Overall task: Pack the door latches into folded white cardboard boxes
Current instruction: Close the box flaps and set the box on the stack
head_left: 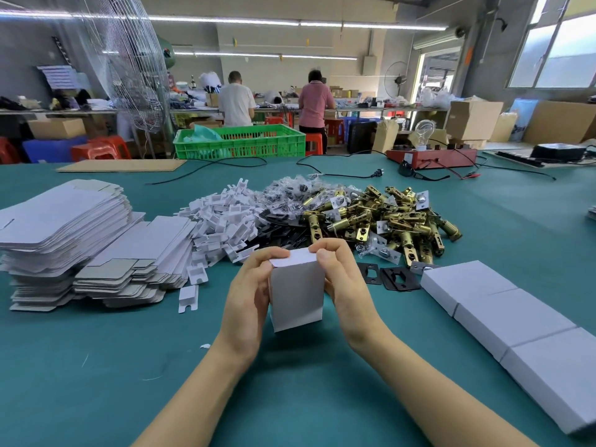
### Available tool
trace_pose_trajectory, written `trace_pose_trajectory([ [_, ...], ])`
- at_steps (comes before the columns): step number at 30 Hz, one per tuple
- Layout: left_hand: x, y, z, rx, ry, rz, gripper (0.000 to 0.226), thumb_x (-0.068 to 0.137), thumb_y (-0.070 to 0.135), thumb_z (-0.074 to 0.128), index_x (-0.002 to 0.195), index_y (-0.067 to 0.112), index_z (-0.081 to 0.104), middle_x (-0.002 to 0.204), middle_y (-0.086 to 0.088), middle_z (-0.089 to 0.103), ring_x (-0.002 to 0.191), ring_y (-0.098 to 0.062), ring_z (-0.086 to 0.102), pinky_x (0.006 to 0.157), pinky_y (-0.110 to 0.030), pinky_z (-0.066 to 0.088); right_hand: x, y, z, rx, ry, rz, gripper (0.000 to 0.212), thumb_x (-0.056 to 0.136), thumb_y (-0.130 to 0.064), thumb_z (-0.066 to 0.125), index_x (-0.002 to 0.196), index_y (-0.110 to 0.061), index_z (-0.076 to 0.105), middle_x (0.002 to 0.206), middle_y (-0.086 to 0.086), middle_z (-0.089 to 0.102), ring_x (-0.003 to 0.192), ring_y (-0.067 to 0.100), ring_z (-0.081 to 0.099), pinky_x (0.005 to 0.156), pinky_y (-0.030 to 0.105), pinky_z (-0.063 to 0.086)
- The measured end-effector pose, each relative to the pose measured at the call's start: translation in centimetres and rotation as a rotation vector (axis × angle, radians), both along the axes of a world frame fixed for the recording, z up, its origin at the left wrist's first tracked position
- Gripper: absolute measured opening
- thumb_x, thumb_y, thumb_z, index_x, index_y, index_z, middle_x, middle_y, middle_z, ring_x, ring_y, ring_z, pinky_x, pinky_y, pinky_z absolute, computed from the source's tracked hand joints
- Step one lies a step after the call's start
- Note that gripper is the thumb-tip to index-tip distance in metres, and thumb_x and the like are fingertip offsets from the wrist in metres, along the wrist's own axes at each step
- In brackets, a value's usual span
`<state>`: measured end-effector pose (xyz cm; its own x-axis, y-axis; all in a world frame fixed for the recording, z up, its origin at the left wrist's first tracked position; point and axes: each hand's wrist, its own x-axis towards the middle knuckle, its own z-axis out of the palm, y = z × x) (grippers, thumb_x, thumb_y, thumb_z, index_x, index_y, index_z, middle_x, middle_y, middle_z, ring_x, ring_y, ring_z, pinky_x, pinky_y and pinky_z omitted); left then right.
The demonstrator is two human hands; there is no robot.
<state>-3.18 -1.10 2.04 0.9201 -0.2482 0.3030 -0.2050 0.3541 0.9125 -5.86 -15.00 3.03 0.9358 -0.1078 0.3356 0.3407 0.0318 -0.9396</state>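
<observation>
I hold a white box (pixel 296 295) upright at the centre of the frame, just above the desk (pixel 96 366). My left hand (pixel 248 295) grips its left side, my right hand (pixel 342 279) its right, and the fingers of both curl over the top flap. I judge this to be the closing step: the flap looks nearly down, and whether a latch is inside I cannot see. Next the flap needs tucking in flat, then the box goes with the closed boxes (pixel 516 330) lined along the lower right.

The latches (pixel 380 217) lie heaped just above my hands, with black plates (pixel 387 275) right of my right hand, white inserts (pixel 222 221) to the upper left, and flat blanks (pixel 67 240) stacked at the left edge. Bare green desk lies open below and on both sides of my arms, so I have room to swing right; the row of boxes runs close to my right forearm, so I should keep low and clear of its corner.
</observation>
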Motion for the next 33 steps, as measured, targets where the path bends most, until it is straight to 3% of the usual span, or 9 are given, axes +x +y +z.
trace_pose_trajectory([
  [3,-0.3,0.0,0.0,0.020,-0.009,-0.025,0.025,0.070,0.040,0.060,0.092,0.031,0.070,0.094,-0.004,0.059,0.078,-0.013,0.055,0.068,-0.031,0.041,-0.1,0.1,-0.3,-0.045,-0.044,-0.015,0.022,0.089,-0.047,0.042,0.098,-0.031,0.053,0.077,-0.024,0.054,0.077,0.004,0.049,0.073,0.023,0.039],
  [6,-0.7,-0.3,-0.1,0.060,-0.061,0.061,0.027,0.071,0.046,0.069,0.095,0.035,0.069,0.096,-0.009,0.059,0.087,-0.021,0.054,0.080,-0.036,0.043,-0.1,0.2,-0.3,-0.063,-0.076,-0.013,0.027,0.090,-0.043,0.041,0.107,-0.025,0.051,0.078,-0.027,0.056,0.075,-0.002,0.051,0.068,0.012,0.041],
  [10,-0.7,-0.8,-0.3,0.087,-0.130,0.191,0.023,0.082,0.034,0.064,0.104,0.035,0.069,0.083,0.017,0.065,0.079,-0.001,0.059,0.071,-0.013,0.047,-0.1,0.2,-0.5,-0.088,-0.058,-0.024,0.025,0.095,-0.044,0.044,0.115,-0.030,0.048,0.089,-0.021,0.059,0.082,-0.005,0.055,0.072,0.011,0.043],
  [13,-0.9,-0.9,-0.2,0.133,-0.184,0.249,0.023,0.085,0.032,0.059,0.105,0.041,0.065,0.084,0.021,0.064,0.076,0.005,0.058,0.066,-0.007,0.045,0.0,0.3,-0.8,-0.110,-0.061,-0.054,0.018,0.097,-0.039,0.044,0.114,-0.036,0.048,0.096,-0.009,0.057,0.084,-0.001,0.055,0.075,0.017,0.046],
  [17,-0.9,-1.0,-0.2,0.186,-0.202,0.276,0.018,0.088,0.039,0.053,0.099,0.051,0.061,0.090,0.012,0.066,0.078,-0.003,0.060,0.066,-0.015,0.049,0.0,0.5,-1.1,-0.164,-0.113,-0.096,0.020,0.099,-0.041,0.042,0.115,-0.050,0.048,0.081,-0.021,0.055,0.080,0.001,0.053,0.073,0.016,0.045],
  [20,-0.7,-0.9,-0.1,0.178,-0.195,0.291,0.013,0.089,0.044,0.051,0.094,0.049,0.062,0.091,0.000,0.065,0.079,-0.014,0.058,0.069,-0.025,0.049,0.0,0.6,-1.0,-0.175,-0.138,-0.106,0.018,0.094,-0.043,0.042,0.107,-0.051,0.053,0.073,-0.016,0.050,0.071,0.001,0.048,0.067,0.017,0.042],
  [23,-0.6,-0.9,-0.1,0.177,-0.211,0.297,0.012,0.089,0.043,0.051,0.092,0.050,0.061,0.082,-0.002,0.061,0.074,-0.013,0.054,0.067,-0.022,0.046,0.0,0.7,-1.0,-0.145,-0.122,-0.097,0.016,0.093,-0.043,0.043,0.102,-0.047,0.057,0.073,-0.008,0.051,0.070,0.006,0.047,0.065,0.025,0.042],
  [27,-0.5,-1.0,-0.3,0.209,-0.244,0.313,0.014,0.090,0.044,0.047,0.093,0.056,0.055,0.068,0.011,0.048,0.065,-0.007,0.045,0.064,-0.017,0.041,-0.2,0.9,-0.8,-0.143,-0.117,-0.106,0.016,0.094,-0.044,0.043,0.100,-0.044,0.057,0.083,0.016,0.052,0.070,0.013,0.047,0.064,0.027,0.041],
  [33,-0.6,-1.1,-0.1,0.257,-0.293,0.315,0.025,0.094,0.035,0.042,0.096,0.057,0.055,0.079,0.026,0.056,0.073,0.002,0.049,0.070,-0.008,0.039,-0.3,0.8,-0.7,-0.136,-0.127,-0.094,0.015,0.093,-0.040,0.044,0.098,-0.040,0.058,0.084,0.012,0.054,0.069,0.009,0.047,0.063,0.020,0.040],
])
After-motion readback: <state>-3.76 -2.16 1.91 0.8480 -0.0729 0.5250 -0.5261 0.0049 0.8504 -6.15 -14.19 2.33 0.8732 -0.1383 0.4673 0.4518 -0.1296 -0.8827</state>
